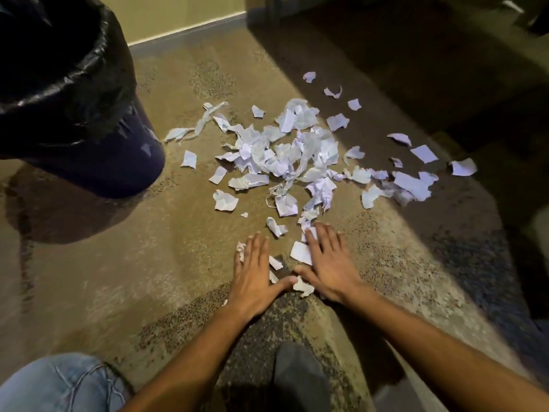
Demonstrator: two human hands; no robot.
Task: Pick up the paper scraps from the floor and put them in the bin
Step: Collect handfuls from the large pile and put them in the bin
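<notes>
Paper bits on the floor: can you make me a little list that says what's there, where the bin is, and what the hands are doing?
paper scraps: torn white pieces, heaped in the middle, loose ones scattered around
bin: dark, black bag liner, left of the heap
left hand: flat, fingers straight, on scraps
right hand: flat, fingers straight, on scraps
floor: speckled brown

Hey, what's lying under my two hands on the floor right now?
White torn paper scraps peek out from under the flat right hand and left hand, with a crumpled piece between the thumbs. Whatever lies beneath the palms is hidden.
</notes>
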